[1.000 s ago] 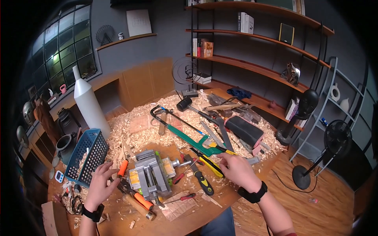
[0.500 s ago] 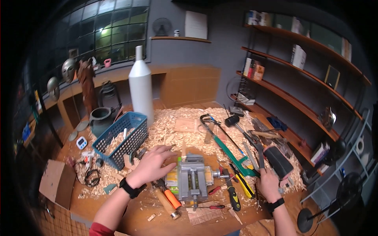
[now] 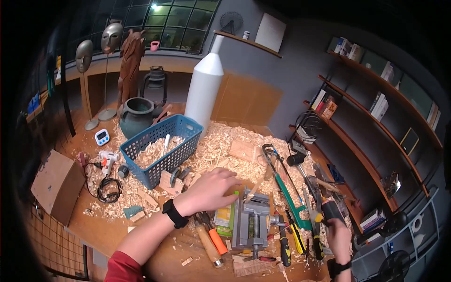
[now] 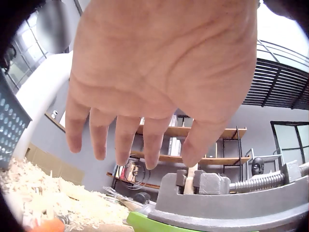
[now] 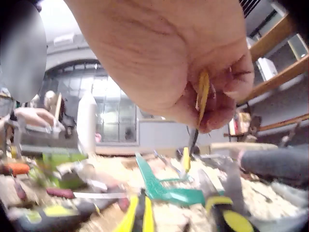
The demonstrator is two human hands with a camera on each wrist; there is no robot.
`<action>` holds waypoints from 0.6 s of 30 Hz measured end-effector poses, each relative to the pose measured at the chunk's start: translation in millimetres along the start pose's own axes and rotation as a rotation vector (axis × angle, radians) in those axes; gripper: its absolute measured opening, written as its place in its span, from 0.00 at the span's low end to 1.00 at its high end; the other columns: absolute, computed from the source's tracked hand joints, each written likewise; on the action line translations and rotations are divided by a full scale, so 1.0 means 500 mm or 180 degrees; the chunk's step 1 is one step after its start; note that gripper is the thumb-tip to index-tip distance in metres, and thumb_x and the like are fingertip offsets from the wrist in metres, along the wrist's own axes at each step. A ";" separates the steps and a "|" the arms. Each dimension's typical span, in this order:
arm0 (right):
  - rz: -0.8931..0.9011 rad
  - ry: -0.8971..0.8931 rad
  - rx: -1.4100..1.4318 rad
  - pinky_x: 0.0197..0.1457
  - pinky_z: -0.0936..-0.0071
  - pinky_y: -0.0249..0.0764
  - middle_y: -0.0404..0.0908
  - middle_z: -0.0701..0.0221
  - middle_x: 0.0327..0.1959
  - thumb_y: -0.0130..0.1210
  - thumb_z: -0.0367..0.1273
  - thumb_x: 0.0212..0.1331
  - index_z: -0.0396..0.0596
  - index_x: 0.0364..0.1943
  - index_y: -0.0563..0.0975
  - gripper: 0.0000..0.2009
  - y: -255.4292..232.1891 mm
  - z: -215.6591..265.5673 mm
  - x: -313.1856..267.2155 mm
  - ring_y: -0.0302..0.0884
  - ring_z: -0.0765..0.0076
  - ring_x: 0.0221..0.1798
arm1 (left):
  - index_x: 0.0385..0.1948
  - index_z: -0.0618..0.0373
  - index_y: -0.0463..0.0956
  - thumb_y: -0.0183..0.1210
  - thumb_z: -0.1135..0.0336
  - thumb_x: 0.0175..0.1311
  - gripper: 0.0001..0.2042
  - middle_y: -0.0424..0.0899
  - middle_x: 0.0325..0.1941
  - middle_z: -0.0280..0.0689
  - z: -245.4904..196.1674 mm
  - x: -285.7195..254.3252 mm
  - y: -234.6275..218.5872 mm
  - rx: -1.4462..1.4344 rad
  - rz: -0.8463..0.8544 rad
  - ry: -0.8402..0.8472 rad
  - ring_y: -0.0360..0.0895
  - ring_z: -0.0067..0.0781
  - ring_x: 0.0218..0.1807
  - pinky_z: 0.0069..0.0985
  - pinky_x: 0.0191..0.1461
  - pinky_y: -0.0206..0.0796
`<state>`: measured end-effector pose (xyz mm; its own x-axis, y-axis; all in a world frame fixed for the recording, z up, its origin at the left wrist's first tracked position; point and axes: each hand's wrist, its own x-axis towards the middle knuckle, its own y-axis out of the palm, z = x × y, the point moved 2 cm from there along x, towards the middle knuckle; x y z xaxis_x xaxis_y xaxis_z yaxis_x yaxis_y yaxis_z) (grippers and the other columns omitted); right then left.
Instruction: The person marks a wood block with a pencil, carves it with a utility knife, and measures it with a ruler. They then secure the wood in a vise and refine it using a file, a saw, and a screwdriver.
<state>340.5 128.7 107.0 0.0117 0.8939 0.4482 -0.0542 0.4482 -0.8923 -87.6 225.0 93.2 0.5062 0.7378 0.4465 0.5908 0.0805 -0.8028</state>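
Note:
My left hand point(image 3: 211, 189) hangs palm down over the left side of the grey metal vise point(image 3: 244, 225), fingers extended and empty. In the left wrist view its palm point(image 4: 164, 63) hides part of the background, and a wooden piece point(image 4: 190, 181) stands between the vise jaws. At the right of the tools, my right hand point(image 3: 339, 237) has its fingers curled round a thin yellow tool point(image 5: 203, 94); most of that tool is hidden. Close by lie a green-handled hacksaw point(image 3: 286, 195), a yellow-and-black cutter point(image 3: 297, 237) and a yellow-and-black handle point(image 3: 318, 245).
A blue basket point(image 3: 164, 157) of shavings stands left of a tall white bottle point(image 3: 205, 89). Glue gun point(image 3: 109, 160), timer point(image 3: 102, 137) and wooden box point(image 3: 58, 183) lie at the left. Orange-handled tool point(image 3: 217, 241) and wooden-handled tool point(image 3: 208, 244) lie below my left hand.
The head view has turned left. My left hand has moved from beside the orange-handled tools to above the vise's left side. My right hand has shifted away from the vise, toward the right-hand tools.

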 end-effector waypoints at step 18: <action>0.1933 0.0320 0.4083 0.36 0.84 0.78 0.84 0.72 0.32 0.59 0.25 0.64 0.38 0.51 0.81 0.12 -0.059 0.404 0.069 0.82 0.81 0.33 | 0.53 0.55 0.78 0.60 0.57 0.60 0.21 0.81 0.54 0.43 0.026 -0.020 -0.020 0.0751 0.0621 -0.0410 0.74 0.48 0.59 0.39 0.63 0.67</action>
<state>140.7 143.6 159.8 -0.2736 0.9612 -0.0346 -0.9286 -0.2734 -0.2511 -106.9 225.7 91.7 0.5029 0.8321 0.2338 0.3211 0.0713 -0.9443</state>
